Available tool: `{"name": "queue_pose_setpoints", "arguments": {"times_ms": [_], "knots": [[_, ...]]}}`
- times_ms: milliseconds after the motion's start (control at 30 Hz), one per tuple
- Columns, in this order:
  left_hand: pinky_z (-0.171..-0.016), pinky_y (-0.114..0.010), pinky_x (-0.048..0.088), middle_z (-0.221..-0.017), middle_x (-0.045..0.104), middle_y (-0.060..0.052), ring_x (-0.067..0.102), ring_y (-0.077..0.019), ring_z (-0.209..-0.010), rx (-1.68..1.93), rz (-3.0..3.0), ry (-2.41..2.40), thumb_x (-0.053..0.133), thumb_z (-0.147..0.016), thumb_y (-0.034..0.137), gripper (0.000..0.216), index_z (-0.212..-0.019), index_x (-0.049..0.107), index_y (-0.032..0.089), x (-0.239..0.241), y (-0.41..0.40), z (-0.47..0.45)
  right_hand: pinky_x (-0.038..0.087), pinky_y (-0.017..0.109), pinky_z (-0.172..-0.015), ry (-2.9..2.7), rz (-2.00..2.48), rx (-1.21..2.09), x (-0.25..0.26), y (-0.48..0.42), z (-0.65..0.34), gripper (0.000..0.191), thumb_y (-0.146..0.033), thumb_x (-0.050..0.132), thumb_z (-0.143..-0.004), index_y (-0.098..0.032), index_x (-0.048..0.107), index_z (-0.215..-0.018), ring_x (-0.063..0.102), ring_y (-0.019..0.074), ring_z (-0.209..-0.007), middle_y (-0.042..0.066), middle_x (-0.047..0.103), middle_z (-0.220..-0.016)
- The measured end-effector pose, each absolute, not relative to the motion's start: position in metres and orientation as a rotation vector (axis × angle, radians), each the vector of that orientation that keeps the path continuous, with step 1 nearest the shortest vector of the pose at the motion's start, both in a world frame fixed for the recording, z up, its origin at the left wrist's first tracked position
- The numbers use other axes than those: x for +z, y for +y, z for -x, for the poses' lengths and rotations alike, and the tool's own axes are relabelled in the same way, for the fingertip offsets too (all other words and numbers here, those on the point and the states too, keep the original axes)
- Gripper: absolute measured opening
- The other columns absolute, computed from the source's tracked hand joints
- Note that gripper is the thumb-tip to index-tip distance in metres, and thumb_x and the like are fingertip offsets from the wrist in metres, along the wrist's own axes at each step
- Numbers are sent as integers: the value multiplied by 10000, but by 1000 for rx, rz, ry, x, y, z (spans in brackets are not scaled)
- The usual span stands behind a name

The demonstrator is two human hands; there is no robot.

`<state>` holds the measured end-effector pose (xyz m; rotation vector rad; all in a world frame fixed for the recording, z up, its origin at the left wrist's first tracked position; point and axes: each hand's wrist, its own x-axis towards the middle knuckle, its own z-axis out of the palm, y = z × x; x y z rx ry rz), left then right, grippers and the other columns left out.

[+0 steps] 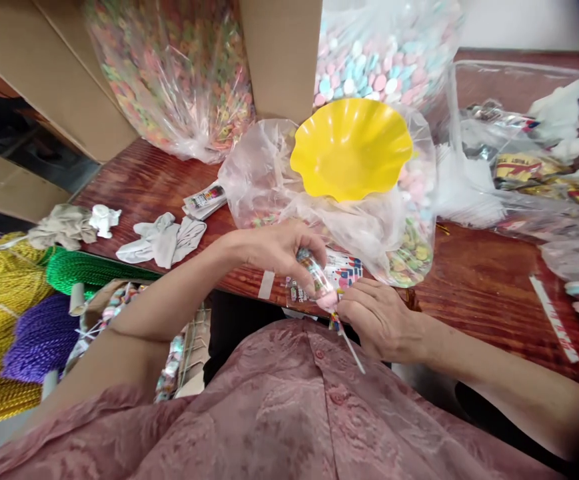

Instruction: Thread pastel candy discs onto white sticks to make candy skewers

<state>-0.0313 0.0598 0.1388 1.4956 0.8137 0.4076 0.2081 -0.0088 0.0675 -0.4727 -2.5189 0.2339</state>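
My left hand is curled around a candy pop in a clear wrapper, with a pink piece at its lower end. A thin white stick slants down from it over the shirt. My right hand has its fingers pinched at the gathered neck of the wrapper, where a small colourful bit shows. Its fingertips are partly hidden. Just behind the hands, printed cards or labels lie at the table's front edge.
A yellow wavy bowl sits on an opened bag of candies. Large candy bags stand behind, beside a cardboard box. Grey gloves lie left on the wooden table. Bead strands hang at far left.
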Motion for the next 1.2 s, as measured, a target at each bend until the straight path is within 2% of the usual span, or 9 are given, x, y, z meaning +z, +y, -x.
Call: {"name": "queue_pose_setpoints", "arguments": {"times_ms": [67, 200, 367, 467, 567, 700, 867, 1033, 1200], "knots": [[-726, -319, 512, -746, 689, -69, 664, -237, -810, 622, -1594, 791, 849, -615, 185, 121, -690, 765, 230, 156, 38, 24, 436, 325, -623, -2405, 635, 373, 68, -4, -205, 190, -109, 429, -906, -220, 578, -868, 554, 189, -651, 34, 618, -724], [-871, -383, 511, -920, 706, -85, 646, -253, -891, 409, -2090, 275, 729, -723, 175, 134, -809, 745, 277, 131, 6, 2, 374, 257, -499, -2052, 988, 764, 81, 10, -203, 192, -159, 466, -926, -231, 502, -751, 468, 128, -522, -34, 514, -598], [-947, -407, 507, -1052, 718, -107, 654, -246, -1016, 862, -1892, 749, 512, -944, 259, 255, -1007, 757, 225, 88, 27, -3, 377, 236, -491, -1745, 1049, 1150, 91, 6, -197, 196, -265, 534, -907, -221, 502, -719, 440, 109, -521, -45, 488, -597], [-1102, -437, 426, -1308, 669, -89, 559, -275, -1285, 1104, -1748, 764, 624, -924, 378, 212, -1012, 778, 261, 93, 32, 0, 411, 247, -518, -1663, 1024, 1240, 79, 5, -190, 180, -309, 561, -882, -213, 537, -731, 484, 123, -564, -27, 552, -645], [-1191, -439, 327, -1465, 570, -60, 435, -276, -1424, 1262, -1548, 843, 746, -837, 445, 333, -1132, 750, 292, 93, 27, 0, 387, 249, -532, -1676, 1029, 1000, 69, 8, -187, 167, -273, 564, -898, -212, 549, -743, 464, 119, -557, -37, 531, -627], [-1089, -397, 444, -1393, 622, -87, 560, -262, -1306, 973, -1099, 798, 791, -794, 475, 582, -1321, 645, 276, 81, 19, 0, 376, 258, -574, -1665, 948, 675, 61, 7, -182, 141, -201, 567, -921, -214, 553, -781, 452, 116, -577, -38, 514, -658], [-823, -345, 558, -1182, 697, -84, 691, -177, -902, 917, -731, 726, 828, -766, 403, 711, -1402, 544, 259, 79, 13, 4, 354, 256, -550, -1447, 930, 931, 46, -7, -168, 168, -301, 549, -965, -215, 576, -823, 432, 123, -575, -31, 500, -667], [-751, -235, 515, -934, 713, -16, 664, -113, -786, 1050, -749, 712, 885, -656, 203, 568, -1174, 654, 202, 78, 12, 12, 306, 252, -513, -1347, 945, 1402, 32, -20, -144, 295, -421, 621, -896, -216, 524, -707, 370, 112, -530, -42, 451, -598], [-656, -217, 472, -788, 673, 1, 592, -82, -639, 870, -993, 777, 850, -679, 259, 358, -982, 695, 147, 86, 5, 46, 276, 252, -495, -1358, 949, 1793, 24, -26, -117, 245, -436, 585, -880, -227, 521, -769, 297, 108, -497, -69, 392, -572]]}}
